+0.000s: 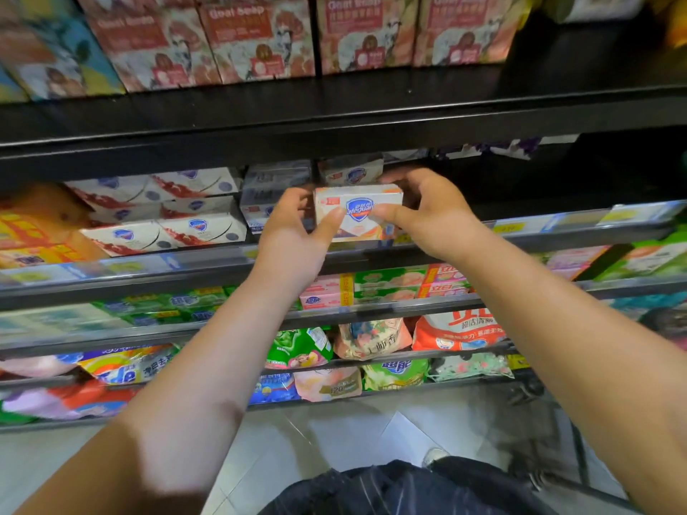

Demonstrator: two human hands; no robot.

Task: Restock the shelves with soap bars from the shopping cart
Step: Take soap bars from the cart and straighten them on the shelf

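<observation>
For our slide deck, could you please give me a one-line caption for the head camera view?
The left hand and right hand hold a Safeguard soap box at a shelf of stacked soap boxes.

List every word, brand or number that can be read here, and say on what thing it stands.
"Goat Soap": pink boxes at the top.
"afeguar", both ends covered: soap box pinched by the left hand and the right hand.
"Tide": bag, lower left.
"120": pink pack near the bottom.
Price tags: too blurred to read.
</observation>
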